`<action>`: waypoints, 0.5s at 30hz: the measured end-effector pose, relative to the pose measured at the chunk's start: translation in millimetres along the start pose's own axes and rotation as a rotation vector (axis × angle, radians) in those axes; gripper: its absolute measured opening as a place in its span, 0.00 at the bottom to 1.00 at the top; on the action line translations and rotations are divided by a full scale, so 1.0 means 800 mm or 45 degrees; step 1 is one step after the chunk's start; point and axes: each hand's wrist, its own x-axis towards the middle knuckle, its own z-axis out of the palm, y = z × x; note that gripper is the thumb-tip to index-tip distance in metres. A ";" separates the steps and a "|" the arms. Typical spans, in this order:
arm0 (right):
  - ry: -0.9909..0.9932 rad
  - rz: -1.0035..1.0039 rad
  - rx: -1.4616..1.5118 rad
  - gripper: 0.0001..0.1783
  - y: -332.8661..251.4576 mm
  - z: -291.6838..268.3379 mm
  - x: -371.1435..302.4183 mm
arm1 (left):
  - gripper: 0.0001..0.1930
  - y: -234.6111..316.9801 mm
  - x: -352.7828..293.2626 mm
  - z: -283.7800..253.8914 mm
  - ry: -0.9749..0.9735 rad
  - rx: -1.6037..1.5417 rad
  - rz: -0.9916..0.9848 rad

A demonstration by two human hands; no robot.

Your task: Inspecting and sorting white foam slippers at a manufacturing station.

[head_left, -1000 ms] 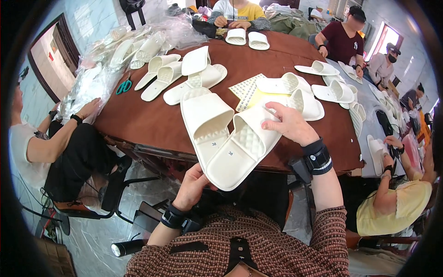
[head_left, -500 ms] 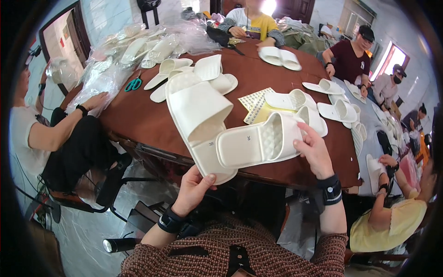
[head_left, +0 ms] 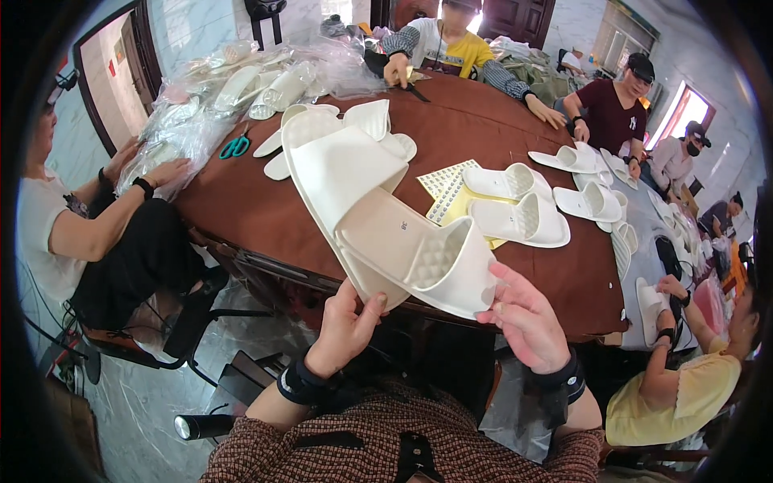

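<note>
Two white slide slippers are held up in front of me, over the near edge of the table. My left hand [head_left: 352,326] pinches the heel end of one white slipper [head_left: 342,179], which points away with its strap up. My right hand [head_left: 527,314] grips the toe end of the other white slipper [head_left: 411,244], thumb and fingers closed on it. That second slipper's heel end overlaps the first one's footbed and covers part of it. Beyond them, sheets of small stickers [head_left: 445,193] lie beneath a pair of white slippers [head_left: 519,219].
More slippers [head_left: 592,197] lie at the right of the brown-covered table [head_left: 463,121]. Teal scissors [head_left: 235,146] rest at left, near a heap of plastic-bagged slippers [head_left: 241,84]. Co-workers sit around: one at left [head_left: 60,217], one across [head_left: 451,48], others along the right.
The right-hand slipper has swung toward me at its toe end and slid left over the other. Across the table, a co-worker's hands have spread apart, and a pair of slippers there is gone.
</note>
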 end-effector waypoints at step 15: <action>-0.228 -0.327 0.365 0.28 0.018 0.045 0.006 | 0.13 0.007 -0.007 0.047 -0.324 0.043 0.070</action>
